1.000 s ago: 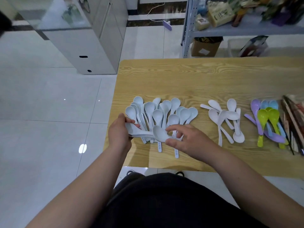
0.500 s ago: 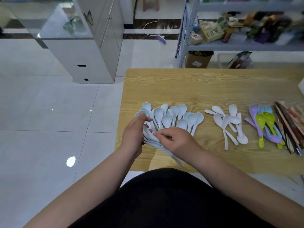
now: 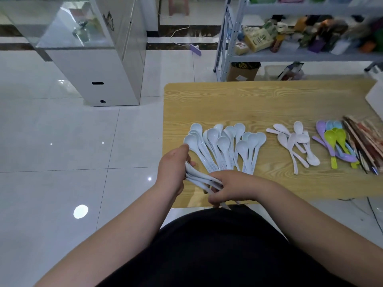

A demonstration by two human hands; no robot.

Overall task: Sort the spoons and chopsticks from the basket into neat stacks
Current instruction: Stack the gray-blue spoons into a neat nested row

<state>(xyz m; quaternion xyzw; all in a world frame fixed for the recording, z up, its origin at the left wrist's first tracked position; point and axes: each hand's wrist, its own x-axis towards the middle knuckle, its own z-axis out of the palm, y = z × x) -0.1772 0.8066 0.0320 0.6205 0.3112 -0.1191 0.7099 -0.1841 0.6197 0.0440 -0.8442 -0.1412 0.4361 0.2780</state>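
Observation:
Several pale blue spoons (image 3: 223,143) lie fanned out on the wooden table (image 3: 269,100), bowls pointing away from me. My left hand (image 3: 173,170) and my right hand (image 3: 230,187) both grip a small bundle of pale blue spoons (image 3: 199,177) near the table's front left corner; the left holds the bowl end, the right the handles. To the right lie several white spoons (image 3: 296,143), then coloured spoons (image 3: 335,141) in purple, green and blue, and a pile of chopsticks (image 3: 364,139) at the right edge.
A white object (image 3: 376,98) pokes in at the table's right edge. Behind the table stands a metal shelf (image 3: 290,54) with packages and a cardboard box (image 3: 242,72) below. A white glass-fronted cabinet (image 3: 93,59) stands on the tiled floor at left.
The bundle has turned from lying crosswise to slanting toward me. My right hand slid down to the handle ends near the table's front edge, while my left hand stays at the bowl end.

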